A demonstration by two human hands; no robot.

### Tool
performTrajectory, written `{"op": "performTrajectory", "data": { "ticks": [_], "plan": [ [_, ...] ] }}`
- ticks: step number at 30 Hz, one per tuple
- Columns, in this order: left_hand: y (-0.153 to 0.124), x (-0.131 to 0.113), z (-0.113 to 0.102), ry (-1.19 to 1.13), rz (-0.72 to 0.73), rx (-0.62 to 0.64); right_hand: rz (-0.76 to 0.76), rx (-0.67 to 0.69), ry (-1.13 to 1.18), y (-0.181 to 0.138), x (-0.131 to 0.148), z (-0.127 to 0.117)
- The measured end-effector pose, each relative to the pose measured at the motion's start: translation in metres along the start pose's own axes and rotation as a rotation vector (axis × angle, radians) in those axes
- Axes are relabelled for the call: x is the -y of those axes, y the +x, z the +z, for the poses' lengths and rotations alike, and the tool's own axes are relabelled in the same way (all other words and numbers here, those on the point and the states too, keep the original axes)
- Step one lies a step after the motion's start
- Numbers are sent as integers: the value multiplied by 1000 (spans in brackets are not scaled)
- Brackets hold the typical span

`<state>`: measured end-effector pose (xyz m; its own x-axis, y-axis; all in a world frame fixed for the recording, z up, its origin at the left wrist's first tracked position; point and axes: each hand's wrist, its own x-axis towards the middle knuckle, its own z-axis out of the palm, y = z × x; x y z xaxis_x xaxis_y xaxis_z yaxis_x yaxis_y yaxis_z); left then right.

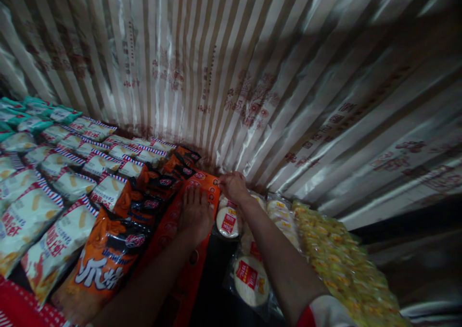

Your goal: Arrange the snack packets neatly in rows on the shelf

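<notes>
A long orange-red strip of snack packets (173, 250), with round prints along its edge, lies flat on the black surface. My left hand (197, 214) rests palm down on it, fingers stretched out. At the far right corner of the strip, my right hand (233, 185) is closed, its fingertips pinched at the edge. Just under my right forearm are clear bags of round white crackers (228, 222) with red labels; the forearm covers some of them. Left of the strip stands a row of orange snack bags (108, 259).
White snack bags (74, 231) with striped tops fill the left, with teal bags (34, 110) behind. A bundle of yellow wrapped packets (335, 255) lies at the right. A pleated, printed silvery-white sheet (202, 67) hangs behind the goods. Red edging (25, 303) runs along the lower left.
</notes>
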<state>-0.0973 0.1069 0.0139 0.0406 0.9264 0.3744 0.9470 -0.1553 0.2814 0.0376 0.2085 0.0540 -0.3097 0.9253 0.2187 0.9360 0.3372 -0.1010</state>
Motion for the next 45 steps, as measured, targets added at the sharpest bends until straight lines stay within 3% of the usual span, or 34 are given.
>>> {"op": "performTrajectory", "data": {
  "ticks": [11, 32, 38, 45],
  "plan": [
    [1, 3, 5, -11, -6, -54, -66, 26, 6, 6, -3, 21],
    [1, 4, 11, -31, -18, -79, 2, 87, -29, 5, 5, 12],
    [2, 3, 10, -29, -33, -39, 31, 138, -49, 9, 8, 13],
    [2, 2, 3, -37, -46, 7, 45, 99, -1, 8, 9, 18]
  ]
}}
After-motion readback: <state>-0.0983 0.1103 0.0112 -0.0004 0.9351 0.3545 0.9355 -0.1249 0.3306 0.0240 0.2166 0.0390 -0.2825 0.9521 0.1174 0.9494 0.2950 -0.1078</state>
